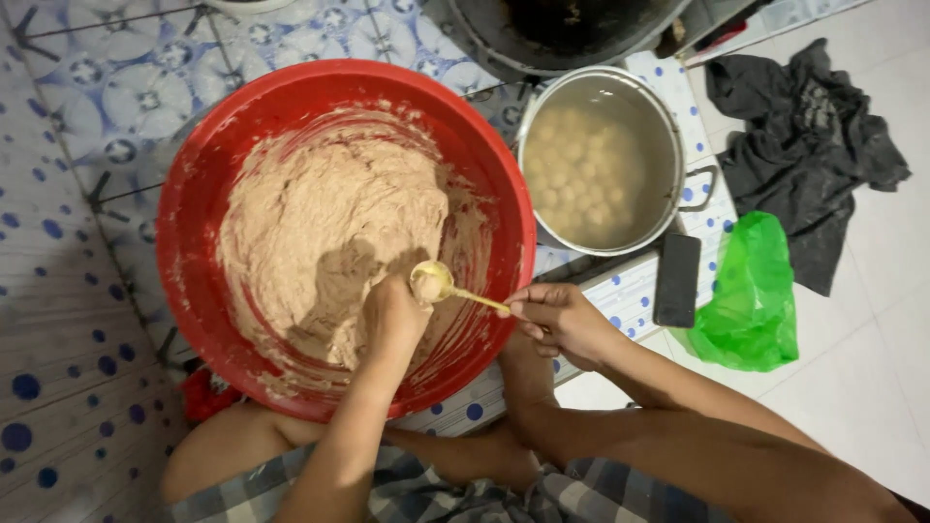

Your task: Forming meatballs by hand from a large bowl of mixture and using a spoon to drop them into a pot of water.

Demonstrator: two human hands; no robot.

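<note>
**Spoon and fist meet over the red basin**

Closest to the camera, above a checked cloth [426,489] across the person's lap, both forearms reach forward to the near rim of the red basin [194,194]. The left hand [392,310] is curled into a loose fist inside the basin, smeared with pale brown paste [320,213], and a lump of that paste pushes out at the top of the fist. The right hand [562,320] sits just outside the rim, fingers pinched narrowly on the handle of a yellow spoon [446,284]; the spoon's bowl lies right against the left fist, under the squeezed lump, so the two hands are joined by the spoon across the basin's edge.

Judging from this, the lump could slide off the shallow spoon bowl and fall back into the paste or onto the tiled surface [58,291], since the paste looks soft and sticky. A hard press on the near rim might tip the basin toward the lap.

Farther off, to the right, a metal pot [668,126] holds cloudy water with pale balls [581,174] sunk in it. Beside it lie a dark phone [676,279], a green plastic bag [751,300] and a dark crumpled cloth [804,145] on the floor. A blackened pan [484,29] sits at the top edge.
</note>
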